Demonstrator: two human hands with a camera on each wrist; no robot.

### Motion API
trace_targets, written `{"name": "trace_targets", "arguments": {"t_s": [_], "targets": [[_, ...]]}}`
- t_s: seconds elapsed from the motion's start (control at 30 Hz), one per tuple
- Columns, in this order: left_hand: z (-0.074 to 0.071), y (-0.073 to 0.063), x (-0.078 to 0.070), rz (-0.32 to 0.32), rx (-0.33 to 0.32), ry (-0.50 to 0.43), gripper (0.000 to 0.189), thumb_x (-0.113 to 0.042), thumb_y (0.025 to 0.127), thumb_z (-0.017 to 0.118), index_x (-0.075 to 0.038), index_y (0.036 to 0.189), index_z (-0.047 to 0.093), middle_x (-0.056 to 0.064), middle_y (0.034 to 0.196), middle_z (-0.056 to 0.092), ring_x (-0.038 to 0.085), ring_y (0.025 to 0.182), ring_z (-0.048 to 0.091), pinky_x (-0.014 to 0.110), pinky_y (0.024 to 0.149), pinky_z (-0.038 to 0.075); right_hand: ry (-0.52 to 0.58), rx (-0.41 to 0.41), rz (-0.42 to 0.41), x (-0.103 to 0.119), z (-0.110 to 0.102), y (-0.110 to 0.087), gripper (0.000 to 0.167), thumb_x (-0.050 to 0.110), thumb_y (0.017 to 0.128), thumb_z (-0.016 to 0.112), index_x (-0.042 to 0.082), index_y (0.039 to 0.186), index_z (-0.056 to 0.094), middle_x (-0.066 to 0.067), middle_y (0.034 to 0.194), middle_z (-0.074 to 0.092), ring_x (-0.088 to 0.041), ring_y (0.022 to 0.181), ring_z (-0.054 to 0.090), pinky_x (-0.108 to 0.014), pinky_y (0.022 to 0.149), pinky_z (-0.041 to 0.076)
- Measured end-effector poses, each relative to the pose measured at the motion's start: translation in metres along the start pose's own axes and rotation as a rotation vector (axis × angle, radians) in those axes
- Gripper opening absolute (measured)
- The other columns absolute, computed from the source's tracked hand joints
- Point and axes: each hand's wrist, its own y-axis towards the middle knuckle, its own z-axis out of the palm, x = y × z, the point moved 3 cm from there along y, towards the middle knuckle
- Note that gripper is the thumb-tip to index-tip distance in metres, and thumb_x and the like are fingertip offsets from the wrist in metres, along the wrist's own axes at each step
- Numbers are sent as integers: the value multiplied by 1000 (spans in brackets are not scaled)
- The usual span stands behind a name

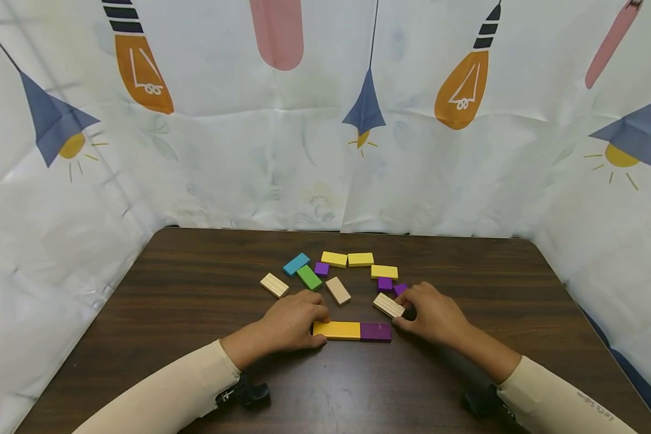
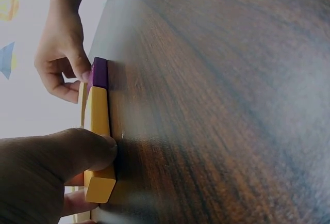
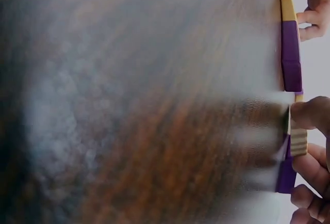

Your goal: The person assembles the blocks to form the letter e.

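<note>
- The front yellow block point(image 1: 339, 330) lies flat on the desk point(image 1: 325, 386), at the side of the group nearest the person.
- The front purple block point(image 1: 375, 333) meets its right end, so the 2 form a straight row.
- The left hand point(image 1: 295, 322) pinches the left end of the front yellow block, thumb on the near side and fingers on the far side.
- The right hand point(image 1: 434, 313) holds the right end of a striped wooden block point(image 1: 387, 305) between thumb and fingers, just beyond the row's purple end.
- Near the right hand's fingers are 2 small purple blocks, 1 point(image 1: 384, 284) farther left and 1 point(image 1: 399, 289) partly hidden by that hand.
- Behind the row, between the hands, a plain wooden block point(image 1: 338, 291) lies at a slant.
- Beyond the left hand are a second striped block point(image 1: 274, 285), a green block point(image 1: 309, 277), a blue block point(image 1: 296, 264) and another purple block point(image 1: 322, 269).
- Farthest back lie 3 yellow blocks: left point(image 1: 334, 259), middle point(image 1: 360, 259) and right point(image 1: 384, 272).
- A white cloth point(image 1: 239, 163) printed with lamps and bulbs hangs behind the desk.
- Both arms wear pale sleeves point(image 1: 168, 386), with a dark device point(image 1: 249, 393) at each wrist.
</note>
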Motion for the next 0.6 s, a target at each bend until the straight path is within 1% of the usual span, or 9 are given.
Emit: {"name": "trace_targets", "arguments": {"t_s": [0.1, 0.17, 0.27, 0.33, 0.4, 0.47, 0.6], "targets": [[0, 0, 0, 1, 1, -2, 25, -38, 81, 84, -20, 97, 75, -4, 100, 61, 17, 96, 58, 36, 76, 51, 1, 13, 7, 0, 2, 0, 28, 37, 80, 88, 23, 101, 74, 12, 88, 59, -9, 86, 51, -29, 59, 46], [0, 0, 0, 4, -2, -4, 25, -38, 81, 84, -20, 97, 75, -4, 100, 61, 16, 96, 58, 36, 76, 51, 6, 22, 3, 0, 2, 0, 31, 38, 81, 87, 22, 104, 75, 12, 89, 59, -9, 86, 51, -29, 59, 46], [0, 0, -1, 10, -6, -5, 25, -38, 81, 84, -20, 97, 75, -4, 100, 61, 17, 96, 58, 36, 77, 51, 23, 33, -3, 0, 1, -1, 32, 38, 85, 84, 23, 111, 75, 13, 89, 59, -9, 86, 51, -29, 59, 45], [0, 0, 0, 13, -10, -3, 25, -38, 81, 84, -20, 97, 76, -4, 100, 61, 17, 96, 58, 36, 77, 51, 36, 31, -21, 0, 1, -1, 30, 34, 88, 80, 22, 116, 75, 15, 90, 59, -10, 87, 52, -29, 59, 45], [0, 0, 0, 13, -12, 0, 25, -38, 81, 84, -20, 98, 76, -4, 99, 61, 16, 96, 58, 36, 77, 52, 44, 26, -43, 0, 0, -1, 26, 28, 91, 78, 22, 116, 75, 16, 90, 60, -11, 90, 54, -30, 60, 46], [1, 0, 0, 15, -14, 0, 25, -38, 81, 84, -20, 98, 76, -5, 99, 61, 16, 96, 58, 36, 77, 52, 41, 21, -70, 0, 0, -1, 23, 23, 92, 77, 21, 115, 75, 17, 90, 61, -12, 92, 55, -30, 62, 47], [1, 0, 1, 16, -13, -1, 25, -37, 81, 84, -20, 97, 76, -5, 99, 61, 16, 95, 58, 36, 77, 51, 37, 28, -95, 1, 1, -1, 22, 21, 92, 77, 20, 114, 76, 17, 91, 60, -11, 92, 56, -29, 63, 47]]}}
